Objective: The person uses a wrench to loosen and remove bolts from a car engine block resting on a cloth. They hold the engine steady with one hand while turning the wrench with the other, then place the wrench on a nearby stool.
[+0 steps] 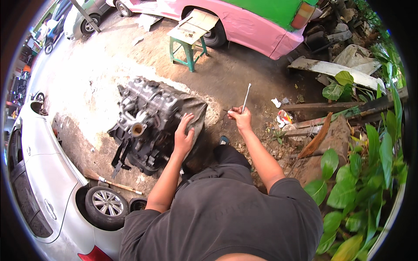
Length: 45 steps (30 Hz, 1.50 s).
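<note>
A car engine point(150, 106), greyish metal above and black below, stands on the ground to my left. Brownish cloth or sheeting point(198, 114) hangs on its right side. My left hand point(184, 131) is open at that side of the engine, fingers stretched; whether it touches is unclear. Right of the engine, my right hand point(241, 118) is closed around a long, thin silver wrench point(247, 95) that points up and away from me. A small dark piece point(226, 110) shows at the right fingertips, too small to name.
Beyond the engine, a green stool point(189, 53) carries a board with thin tools. Behind it stands a pink and green vehicle point(257, 30). A silver car point(48, 174) and a brush point(115, 184) are on the left. Planks point(322, 106), rubble and leafy plants point(348, 187) line the right.
</note>
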### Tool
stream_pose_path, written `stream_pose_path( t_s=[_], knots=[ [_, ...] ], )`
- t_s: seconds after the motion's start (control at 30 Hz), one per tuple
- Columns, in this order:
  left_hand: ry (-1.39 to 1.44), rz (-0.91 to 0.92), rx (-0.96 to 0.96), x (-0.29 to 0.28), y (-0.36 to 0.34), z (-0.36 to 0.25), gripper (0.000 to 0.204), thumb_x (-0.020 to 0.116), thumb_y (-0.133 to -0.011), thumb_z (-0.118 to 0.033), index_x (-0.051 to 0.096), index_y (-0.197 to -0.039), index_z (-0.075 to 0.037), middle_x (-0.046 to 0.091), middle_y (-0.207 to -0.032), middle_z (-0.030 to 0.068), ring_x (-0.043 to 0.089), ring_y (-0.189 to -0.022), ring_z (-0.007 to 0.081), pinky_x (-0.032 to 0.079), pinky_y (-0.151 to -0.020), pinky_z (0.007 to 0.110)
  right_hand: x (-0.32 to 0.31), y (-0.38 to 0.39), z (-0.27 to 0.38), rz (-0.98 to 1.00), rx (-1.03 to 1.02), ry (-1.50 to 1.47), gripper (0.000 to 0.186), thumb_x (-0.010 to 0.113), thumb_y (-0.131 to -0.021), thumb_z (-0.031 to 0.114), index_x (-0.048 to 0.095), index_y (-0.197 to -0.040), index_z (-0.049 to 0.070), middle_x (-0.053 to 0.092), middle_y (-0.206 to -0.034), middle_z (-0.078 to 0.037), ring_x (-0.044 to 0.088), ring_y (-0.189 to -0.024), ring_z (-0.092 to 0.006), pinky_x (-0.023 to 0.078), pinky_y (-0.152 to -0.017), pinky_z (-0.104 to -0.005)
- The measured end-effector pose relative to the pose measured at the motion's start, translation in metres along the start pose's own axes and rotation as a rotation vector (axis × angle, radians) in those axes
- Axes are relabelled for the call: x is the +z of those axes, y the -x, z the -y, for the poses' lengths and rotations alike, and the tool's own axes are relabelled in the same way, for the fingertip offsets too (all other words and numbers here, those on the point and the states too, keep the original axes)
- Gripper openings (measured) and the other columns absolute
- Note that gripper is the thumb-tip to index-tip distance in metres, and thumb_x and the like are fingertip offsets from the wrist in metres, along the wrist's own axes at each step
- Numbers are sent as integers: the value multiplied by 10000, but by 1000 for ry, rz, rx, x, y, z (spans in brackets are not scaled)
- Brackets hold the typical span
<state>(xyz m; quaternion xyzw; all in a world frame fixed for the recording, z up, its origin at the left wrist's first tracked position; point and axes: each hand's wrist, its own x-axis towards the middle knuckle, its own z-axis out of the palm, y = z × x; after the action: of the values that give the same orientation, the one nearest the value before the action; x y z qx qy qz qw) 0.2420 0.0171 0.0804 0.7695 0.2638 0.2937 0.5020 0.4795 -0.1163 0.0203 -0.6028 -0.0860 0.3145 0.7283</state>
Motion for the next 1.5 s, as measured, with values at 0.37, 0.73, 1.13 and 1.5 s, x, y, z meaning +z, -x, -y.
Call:
stream_pose_path(
  t_s=[0.37,0.73,1.13,1.5],
  knots=[
    [-49,-124,-28,92,-128,-33,487,533,-805,46,564,-1287,-25,546,-1380,153,412,-1384,313,303,-1140,392,-67,-122,93,10,21,9,405,694,-775,-120,363,-841,104,635,-874,-141,687,-715,-213,596,-594,-306],
    [-35,-171,-73,134,-218,-13,488,561,-834,-9,550,-1321,-46,560,-1365,148,431,-1366,298,307,-1137,384,-65,-201,122,67,-62,52,409,709,-778,-109,358,-839,90,623,-888,-139,692,-729,-217,607,-626,-316],
    [23,-434,-220,130,-388,86,513,594,-821,-61,538,-1330,-30,590,-1317,167,528,-1272,288,376,-1073,356,24,-372,122,223,-39,289,386,729,-775,-80,378,-823,73,627,-860,-135,687,-730,-209,598,-609,-316],
    [58,-423,-378,84,-512,159,511,594,-825,-80,541,-1333,-58,572,-1340,174,511,-1288,300,377,-1079,372,124,-532,122,331,1,430,387,724,-767,-84,377,-808,81,581,-866,-97,665,-758,-191,593,-649,-324]
  ],
)
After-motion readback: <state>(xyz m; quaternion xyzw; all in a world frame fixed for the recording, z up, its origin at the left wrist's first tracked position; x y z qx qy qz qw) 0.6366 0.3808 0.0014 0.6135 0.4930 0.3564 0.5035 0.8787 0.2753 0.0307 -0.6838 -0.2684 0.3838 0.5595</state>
